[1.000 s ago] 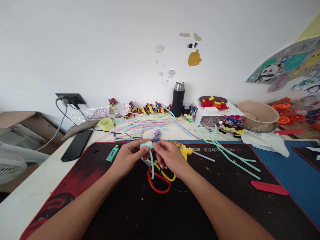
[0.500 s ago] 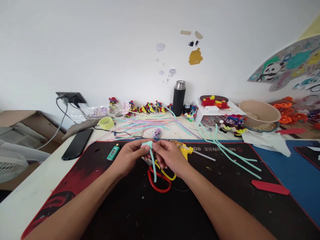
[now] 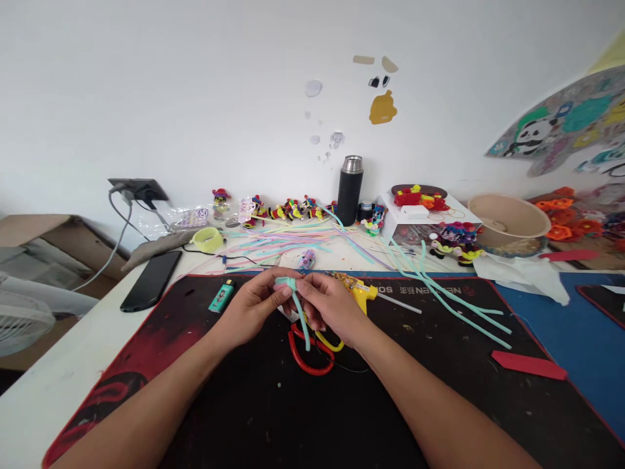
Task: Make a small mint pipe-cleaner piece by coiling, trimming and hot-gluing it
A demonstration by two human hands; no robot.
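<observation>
head view, read from the left edge of the frame: a dark phone [image 3: 150, 281] lies on the white table [image 3: 58, 378] at middle left, and just right of it a small teal lighter [image 3: 221, 296] rests on the black and red desk mat [image 3: 146, 345]. at the centre of the frame the left hand [image 3: 251, 306] is closed in a pinch, thumb and fingers gripping the coiled head of a mint green pipe cleaner [image 3: 293, 293], whose free tail hangs down toward the mat. the right hand [image 3: 329, 306] meets it from the other side, fingertips closed on the same coil, so the piece is held between both hands above the mat, not resting on it. directly beneath them lie scissors with red and yellow handles [image 3: 312, 348], and just right of the right hand a yellow glue gun [image 3: 364, 296] lies on the mat. further right, loose mint green strands [image 3: 449, 303] trail across the mat, and a red strip [image 3: 530, 365] lies at lower right. along the upper middle, by the wall, sit a spread of pastel strands [image 3: 273, 244], a black flask [image 3: 349, 190] and a tan bowl [image 3: 510, 218]. judging from the grip, the step in hand is winding or tightening the coil at the strand's top; the following move seems to call for a steady pinch by the left fingers while the right ones guide the loose tail around.
</observation>
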